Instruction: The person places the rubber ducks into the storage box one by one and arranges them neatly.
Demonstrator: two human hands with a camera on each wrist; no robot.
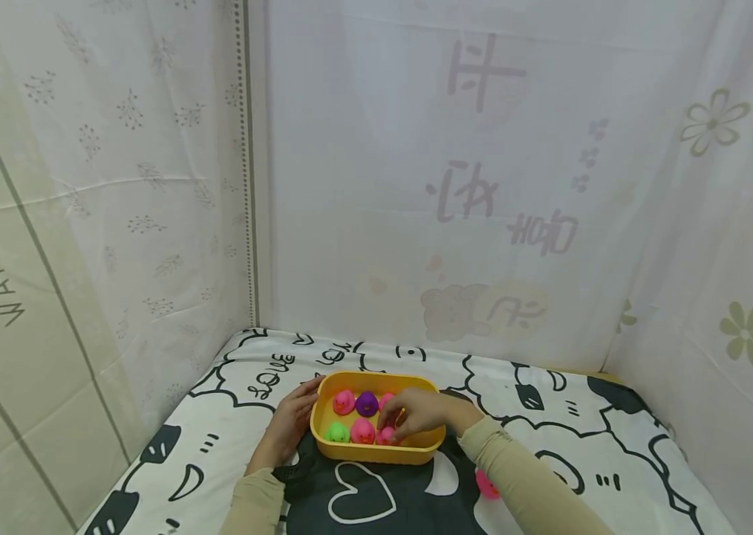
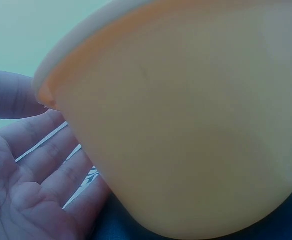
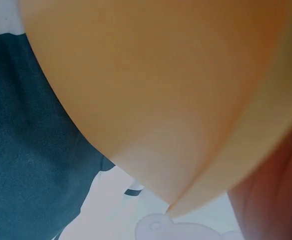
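A yellow oblong tub (image 1: 376, 455) holds several rubber ducks in two rows. In the far row are a pink duck (image 1: 343, 402), a purple duck (image 1: 367, 403) and another pink one, partly covered by my hand. The near row has a green duck (image 1: 336, 432), a larger pink duck (image 1: 362, 431) and a small pink duck (image 1: 386, 436). My right hand (image 1: 422, 411) reaches over the tub's right side and pinches that small pink duck. Along the tub's left end lies my left hand (image 1: 292, 420), fingers extended against the outer wall, thumb at the rim.
One more pink duck (image 1: 486, 484) lies outside the tub, partly behind the right sleeve (image 1: 517, 472). Under everything spreads a black-and-white patterned cloth (image 1: 229, 438). Pale printed curtains (image 1: 363, 186) hang at the back and both sides.
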